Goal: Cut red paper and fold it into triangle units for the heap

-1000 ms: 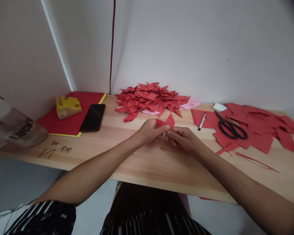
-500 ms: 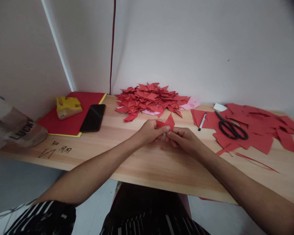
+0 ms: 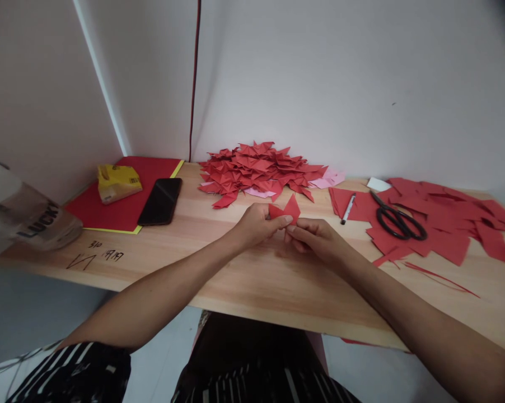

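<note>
A small folded red paper piece (image 3: 293, 209) with pointed corners is held up just above the wooden table (image 3: 252, 285). My left hand (image 3: 258, 225) grips it from the left, the thumb pressed along its front. At its lower right edge, my right hand (image 3: 313, 234) pinches the paper between thumb and fingers. The thumbs nearly meet, and part of the paper is hidden behind them. Beyond the hands lies a heap of folded red paper pieces (image 3: 256, 168), with some pink paper (image 3: 330, 178) at its right side.
Black-handled scissors (image 3: 399, 221) rest on loose red paper sheets (image 3: 445, 224) at right, near a marker pen (image 3: 348, 208). At left are a phone (image 3: 160, 200), a yellow packet (image 3: 118, 182) on red sheets (image 3: 110, 215), and a clear plastic container (image 3: 46, 224) marked LUCKY.
Almost nothing differs. Both hands keep their hold on the folded red paper, and the whole view has shifted very slightly.
</note>
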A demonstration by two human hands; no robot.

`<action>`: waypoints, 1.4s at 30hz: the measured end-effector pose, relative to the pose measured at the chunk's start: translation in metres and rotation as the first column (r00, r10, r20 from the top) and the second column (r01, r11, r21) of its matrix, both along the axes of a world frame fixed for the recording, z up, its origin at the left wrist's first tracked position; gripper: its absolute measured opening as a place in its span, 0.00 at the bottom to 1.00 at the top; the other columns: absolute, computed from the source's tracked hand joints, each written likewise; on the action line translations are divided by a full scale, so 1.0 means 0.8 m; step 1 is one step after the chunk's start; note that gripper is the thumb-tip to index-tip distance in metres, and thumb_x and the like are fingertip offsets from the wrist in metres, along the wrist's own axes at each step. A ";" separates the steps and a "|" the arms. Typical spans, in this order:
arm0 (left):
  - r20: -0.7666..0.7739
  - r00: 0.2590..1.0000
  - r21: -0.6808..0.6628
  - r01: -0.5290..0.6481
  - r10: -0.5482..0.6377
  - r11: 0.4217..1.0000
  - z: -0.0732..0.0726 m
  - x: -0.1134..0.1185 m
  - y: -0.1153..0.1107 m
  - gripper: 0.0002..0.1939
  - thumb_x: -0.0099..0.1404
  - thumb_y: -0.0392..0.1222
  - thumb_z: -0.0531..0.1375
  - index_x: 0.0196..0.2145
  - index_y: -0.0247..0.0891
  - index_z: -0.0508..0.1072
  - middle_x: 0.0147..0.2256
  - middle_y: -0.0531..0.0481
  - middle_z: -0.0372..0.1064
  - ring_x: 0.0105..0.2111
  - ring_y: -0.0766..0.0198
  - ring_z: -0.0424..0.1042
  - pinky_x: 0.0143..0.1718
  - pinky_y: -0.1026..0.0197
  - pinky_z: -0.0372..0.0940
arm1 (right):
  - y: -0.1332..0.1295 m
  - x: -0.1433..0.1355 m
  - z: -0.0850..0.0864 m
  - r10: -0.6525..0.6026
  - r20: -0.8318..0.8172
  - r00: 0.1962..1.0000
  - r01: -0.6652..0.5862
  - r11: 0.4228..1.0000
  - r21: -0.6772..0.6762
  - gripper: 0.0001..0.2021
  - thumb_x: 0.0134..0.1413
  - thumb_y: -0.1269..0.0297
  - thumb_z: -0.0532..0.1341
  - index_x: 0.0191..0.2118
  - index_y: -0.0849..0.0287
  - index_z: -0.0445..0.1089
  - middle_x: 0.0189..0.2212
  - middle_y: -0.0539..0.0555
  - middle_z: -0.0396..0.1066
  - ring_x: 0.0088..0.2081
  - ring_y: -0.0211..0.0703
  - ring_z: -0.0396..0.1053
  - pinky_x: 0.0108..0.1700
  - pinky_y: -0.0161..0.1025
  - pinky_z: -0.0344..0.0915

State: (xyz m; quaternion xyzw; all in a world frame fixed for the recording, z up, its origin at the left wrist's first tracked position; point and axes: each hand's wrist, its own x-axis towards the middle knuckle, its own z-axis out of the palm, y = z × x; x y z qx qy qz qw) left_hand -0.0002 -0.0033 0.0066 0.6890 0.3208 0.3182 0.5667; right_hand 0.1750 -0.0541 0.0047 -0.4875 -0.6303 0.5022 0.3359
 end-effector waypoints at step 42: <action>0.116 0.982 -0.126 0.160 -0.146 0.979 -0.002 -0.002 0.005 0.23 0.60 0.58 0.62 0.23 0.34 0.68 0.13 0.59 0.56 0.14 0.74 0.56 0.18 0.68 0.51 | 0.003 0.005 -0.011 -0.026 -0.153 0.988 0.023 1.000 -0.020 0.20 0.60 0.47 0.57 0.27 0.59 0.67 0.14 0.44 0.57 0.17 0.30 0.47 0.22 0.35 0.40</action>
